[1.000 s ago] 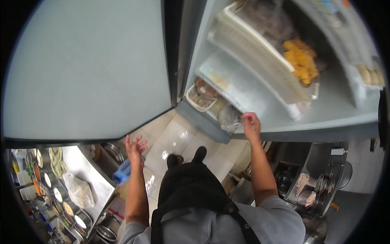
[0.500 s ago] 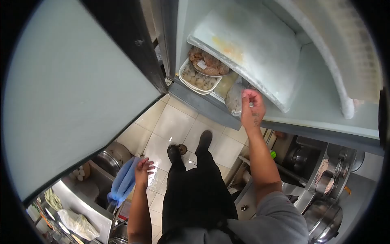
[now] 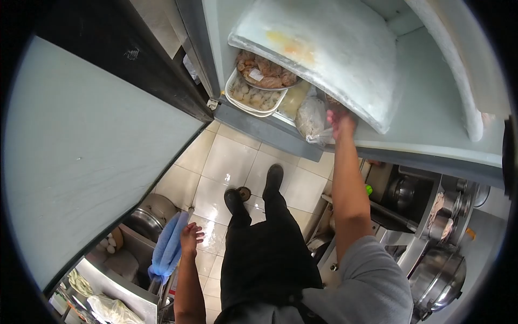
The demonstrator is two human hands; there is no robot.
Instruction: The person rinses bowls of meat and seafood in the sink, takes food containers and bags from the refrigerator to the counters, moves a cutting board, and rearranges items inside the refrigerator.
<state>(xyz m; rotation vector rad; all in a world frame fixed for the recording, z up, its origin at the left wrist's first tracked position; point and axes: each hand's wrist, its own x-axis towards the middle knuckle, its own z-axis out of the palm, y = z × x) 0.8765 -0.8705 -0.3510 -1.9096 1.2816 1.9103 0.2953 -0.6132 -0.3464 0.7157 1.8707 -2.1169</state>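
Note:
My right hand (image 3: pixel 341 125) reaches into the open refrigerator, its fingers stretched out beneath the front edge of a frosted shelf (image 3: pixel 334 59). Some fingertips are in shadow, and I see nothing held. Just left of this hand lies a knotted clear plastic bag (image 3: pixel 312 116) with greyish contents. Further left sit a white tub (image 3: pixel 258 100) of pale food pieces and a metal bowl (image 3: pixel 270 73) of brownish meat that overlaps it. My left hand (image 3: pixel 191 238) hangs low beside a blue cloth (image 3: pixel 167 248), fingers loosely apart and nothing in them.
The refrigerator door (image 3: pixel 108 151) stands wide on the left. Below it are a sink counter (image 3: pixel 121 286) and a metal pot (image 3: pixel 143 218). On the right, a large steel pot (image 3: pixel 440 283) and smaller pans (image 3: pixel 442 221) stand along a counter. The tiled floor (image 3: pixel 226 162) looks wet.
My right hand has moved from above the plastic bag to its right and in under the frosted shelf. My left hand stays low by the cloth. The view has shifted slightly.

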